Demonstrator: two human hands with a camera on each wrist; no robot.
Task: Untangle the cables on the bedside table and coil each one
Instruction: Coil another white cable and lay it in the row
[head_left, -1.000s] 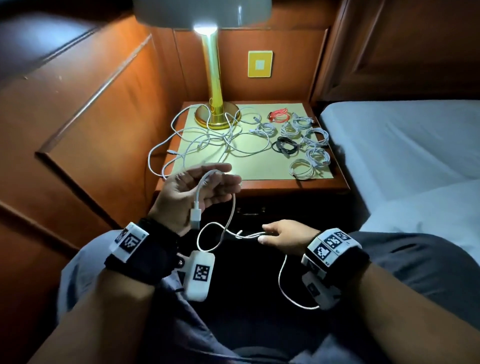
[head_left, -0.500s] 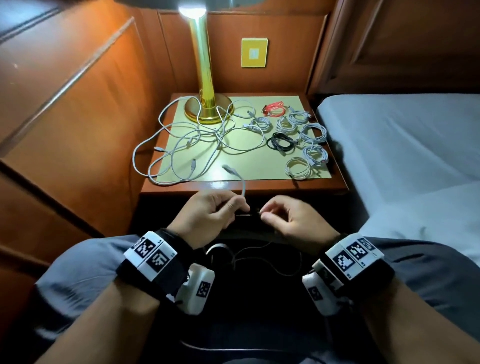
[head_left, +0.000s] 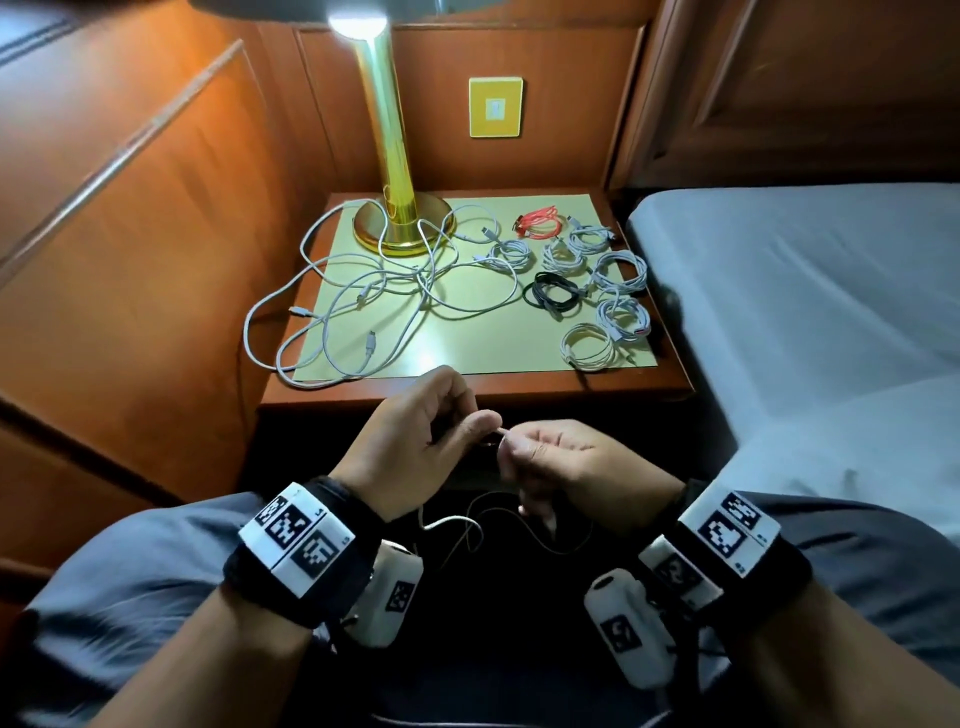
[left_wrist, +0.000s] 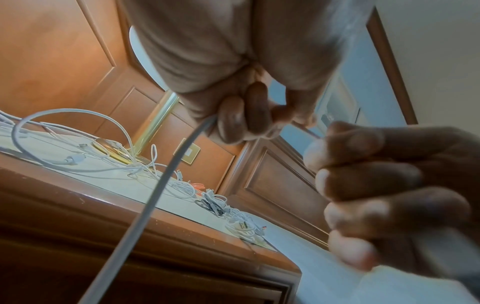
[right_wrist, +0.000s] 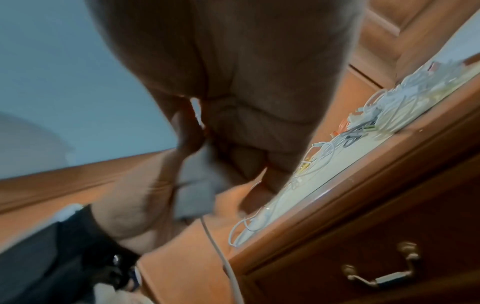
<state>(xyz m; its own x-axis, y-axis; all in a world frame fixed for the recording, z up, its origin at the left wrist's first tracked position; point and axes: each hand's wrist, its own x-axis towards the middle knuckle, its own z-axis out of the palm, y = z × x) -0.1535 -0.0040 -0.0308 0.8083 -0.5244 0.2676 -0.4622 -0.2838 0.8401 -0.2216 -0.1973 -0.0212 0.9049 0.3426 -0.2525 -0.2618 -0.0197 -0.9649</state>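
In the head view my left hand (head_left: 480, 415) and right hand (head_left: 511, 444) meet just in front of the bedside table (head_left: 467, 395). Both pinch one white cable (head_left: 452, 525), and its slack loops down over my lap. The left wrist view shows my left fingers (left_wrist: 244, 119) curled round this cable (left_wrist: 155, 195). The right wrist view shows my right hand (right_wrist: 207, 156) gripping its white plug block (right_wrist: 197, 185). A tangle of loose white cables (head_left: 374, 291) lies on the table's left half. Several coiled cables lie on the right half: white ones (head_left: 621, 270), a black one (head_left: 553, 293), a red one (head_left: 540, 226).
A brass lamp (head_left: 395, 208) stands at the table's back, with loose cable round its base. A bed (head_left: 805, 291) borders the table on the right, wood panelling on the left. Below the tabletop is a drawer with a metal handle (right_wrist: 381, 273).
My left hand has come down from its raised palm-up pose and my right hand has risen to meet it. The cable end that lay over the table's front edge is off it.
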